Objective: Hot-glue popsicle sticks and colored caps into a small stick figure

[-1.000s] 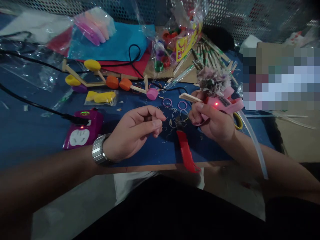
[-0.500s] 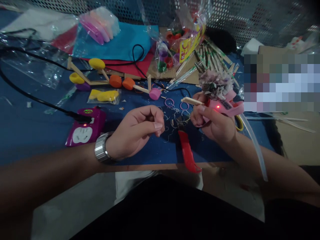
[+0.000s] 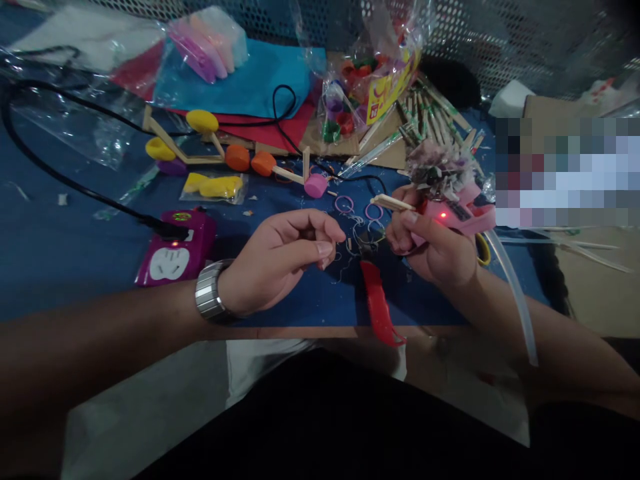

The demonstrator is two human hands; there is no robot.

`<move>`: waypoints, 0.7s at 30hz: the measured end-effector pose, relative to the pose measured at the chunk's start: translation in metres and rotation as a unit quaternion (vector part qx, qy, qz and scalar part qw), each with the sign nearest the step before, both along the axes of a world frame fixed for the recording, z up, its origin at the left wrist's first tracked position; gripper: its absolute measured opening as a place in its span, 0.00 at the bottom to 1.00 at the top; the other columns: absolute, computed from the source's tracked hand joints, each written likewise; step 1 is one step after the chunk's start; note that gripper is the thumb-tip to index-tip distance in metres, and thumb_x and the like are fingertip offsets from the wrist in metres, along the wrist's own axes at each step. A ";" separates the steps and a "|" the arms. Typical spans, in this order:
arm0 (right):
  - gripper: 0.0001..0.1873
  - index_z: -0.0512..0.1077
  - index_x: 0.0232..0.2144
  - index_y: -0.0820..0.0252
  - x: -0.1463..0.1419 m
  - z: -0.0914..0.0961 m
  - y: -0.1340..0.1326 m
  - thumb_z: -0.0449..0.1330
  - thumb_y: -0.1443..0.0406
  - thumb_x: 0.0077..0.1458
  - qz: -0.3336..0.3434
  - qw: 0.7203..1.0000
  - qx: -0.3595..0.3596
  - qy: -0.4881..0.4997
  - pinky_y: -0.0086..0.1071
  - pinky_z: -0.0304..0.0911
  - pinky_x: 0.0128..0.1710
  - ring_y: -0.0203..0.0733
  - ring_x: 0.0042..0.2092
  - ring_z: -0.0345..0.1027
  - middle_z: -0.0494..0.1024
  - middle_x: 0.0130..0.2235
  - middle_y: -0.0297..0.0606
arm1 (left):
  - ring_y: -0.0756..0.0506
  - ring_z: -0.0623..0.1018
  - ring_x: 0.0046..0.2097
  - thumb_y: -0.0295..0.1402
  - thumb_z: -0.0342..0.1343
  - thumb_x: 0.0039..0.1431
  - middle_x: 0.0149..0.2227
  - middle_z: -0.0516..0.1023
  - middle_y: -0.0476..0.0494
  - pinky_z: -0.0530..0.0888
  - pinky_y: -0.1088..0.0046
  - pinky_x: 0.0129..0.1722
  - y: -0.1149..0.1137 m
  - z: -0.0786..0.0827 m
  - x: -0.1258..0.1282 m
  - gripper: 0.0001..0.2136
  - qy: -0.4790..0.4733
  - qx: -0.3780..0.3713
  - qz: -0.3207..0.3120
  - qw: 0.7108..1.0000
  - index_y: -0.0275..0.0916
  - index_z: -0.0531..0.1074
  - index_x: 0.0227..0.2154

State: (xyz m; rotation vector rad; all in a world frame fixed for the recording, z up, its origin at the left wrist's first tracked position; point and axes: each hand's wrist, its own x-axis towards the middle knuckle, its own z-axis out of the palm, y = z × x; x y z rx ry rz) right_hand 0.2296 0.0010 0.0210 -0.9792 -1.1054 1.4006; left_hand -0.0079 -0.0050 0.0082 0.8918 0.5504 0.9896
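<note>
My right hand [image 3: 437,247] is wrapped round a pink glue gun [image 3: 477,217] with a small red light glowing on it. A clear glue stick [image 3: 513,293] hangs from its rear. Short wooden sticks [image 3: 393,203] are pinched in the same hand, under the thumb. My left hand [image 3: 280,260], with a silver watch on the wrist, hovers over the table with loosely curled fingers. Its forefinger stands a little apart from the thumb, and nothing shows between them. Between the hands lies a red-handled cutting tool [image 3: 376,300], its dark head among stringy scraps.
Left stands a purple power adapter [image 3: 203,233] with a black cable. Behind lie stick pieces joined to coloured caps [image 3: 237,158], a yellow packet [image 3: 213,188], purple rings [image 3: 344,204], blue sheet material [image 3: 265,77], a bag of caps [image 3: 345,123] and a wrapped stick pile [image 3: 430,113].
My left forefinger has straightened and parted from the thumb. My right hand keeps its hold on the glue gun and sticks. The whole view has shifted slightly.
</note>
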 end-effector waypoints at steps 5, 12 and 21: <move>0.20 0.74 0.33 0.52 0.000 0.001 0.000 0.81 0.58 0.48 -0.008 1.000 -0.006 0.007 0.37 0.55 0.23 0.29 0.22 0.57 0.74 0.36 0.29 | 0.52 0.72 0.28 0.27 0.73 0.59 0.25 0.76 0.50 0.73 0.75 0.34 -0.001 -0.001 -0.001 0.03 -0.009 0.009 -0.009 1.000 0.37 0.86 0.35; 0.20 0.75 0.34 0.52 -0.001 0.001 -0.001 0.82 0.58 0.47 -0.007 1.000 -0.013 0.016 0.37 0.54 0.24 0.28 0.21 0.57 0.73 0.34 0.28 | 0.51 0.73 0.28 0.23 0.71 0.58 0.24 0.75 0.50 0.72 0.74 0.34 -0.002 0.002 0.001 0.04 -0.008 0.010 -0.001 1.000 0.36 0.82 0.31; 0.23 0.72 0.33 0.50 -0.001 0.003 -0.001 0.81 0.55 0.45 -0.017 0.999 -0.023 -0.016 0.40 0.54 0.25 0.31 0.22 0.53 0.75 0.34 0.30 | 0.52 0.72 0.28 0.19 0.67 0.55 0.24 0.75 0.52 0.70 0.72 0.34 -0.002 0.002 0.002 0.06 0.013 0.009 0.004 1.000 0.37 0.81 0.30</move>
